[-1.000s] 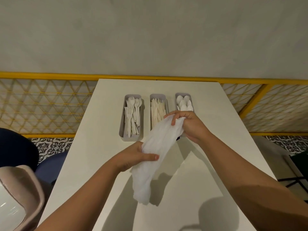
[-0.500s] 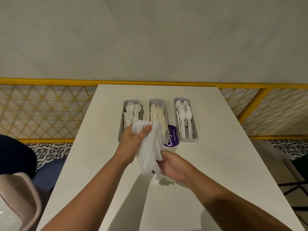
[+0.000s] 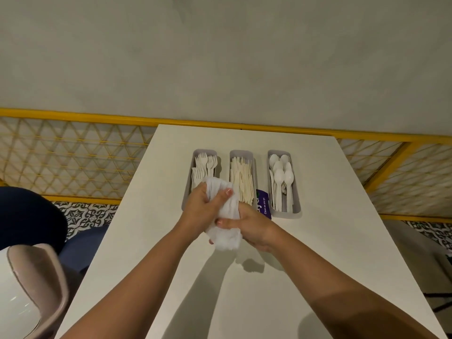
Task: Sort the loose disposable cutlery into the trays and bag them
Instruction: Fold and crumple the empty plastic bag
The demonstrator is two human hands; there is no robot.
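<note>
Both grips have closed in on each other since 1 s ago. Then the white bag point(image 3: 223, 241) hung long btwn them; now it's scrunched into a short wad. L grip point(image 3: 203, 211) is clenched round the upper part of the bag, thumb across the front. R grip point(image 3: 254, 228) is wrapped round the lower-right part, thumb lying just under the L thumb. The 2 grips touch. The bag is held above the surface point(image 3: 330, 241), in front of the trays' near ends, w/ its shadow on the surface below.

3 grey trays sit side by side toward the far end of the surface, parallel, w/ small gaps btwn them. Fork tray point(image 3: 187, 189) on the left holds white forks point(image 3: 206, 162); its near half is hidden behind L grip & bag. Middle tray point(image 3: 255, 177) holds pale knives point(image 3: 241, 177). Spoon tray point(image 3: 296, 204) on the right holds white spoons point(image 3: 278, 173). A purple packet point(image 3: 264, 204) w/ white lettering sits btwn the middle & spoon trays at their near ends, partly hidden by R grip.

A yellow railing point(image 3: 73, 116) w/ lattice runs behind the surface. A pinkish chair point(image 3: 41, 277) is at lower left, w/ a dark blue seat point(image 3: 24, 216) beyond it.
</note>
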